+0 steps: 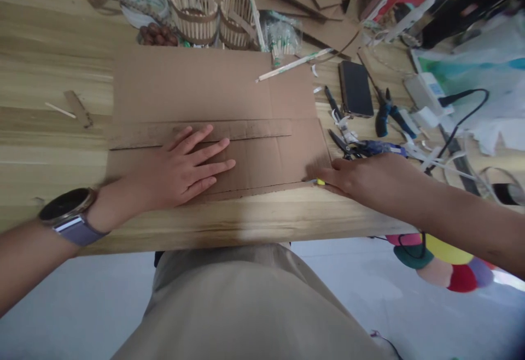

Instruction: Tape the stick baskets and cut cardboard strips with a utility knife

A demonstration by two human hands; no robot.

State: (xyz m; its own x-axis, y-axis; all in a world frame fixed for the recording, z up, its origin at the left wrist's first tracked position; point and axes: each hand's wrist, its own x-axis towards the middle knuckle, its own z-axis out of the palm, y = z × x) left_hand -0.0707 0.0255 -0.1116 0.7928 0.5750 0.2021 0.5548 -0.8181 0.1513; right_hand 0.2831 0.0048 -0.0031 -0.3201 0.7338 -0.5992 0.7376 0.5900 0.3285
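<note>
A large brown cardboard sheet [213, 83] lies on the wooden table, reaching close to its front edge. Across the sheet rests a narrow cardboard strip [262, 129]. My left hand [184, 168] presses flat on the sheet and the strip, fingers spread. Near the sheet's front right corner, my right hand [348, 176] is closed around a small yellow cutter knife [320, 181], most of it hidden by the fingers. Its thin blade points left and meets the cardboard close to a dark line along the front edge.
Stick-walled baskets [193, 15] stand behind the sheet beside brown beads [158, 35]. A long stick [293, 64] overlaps its back right part. Scissors [340, 144], pliers [389, 114] and a dark box-like object [356, 89] lie right. A cardboard scrap [79, 108] lies left.
</note>
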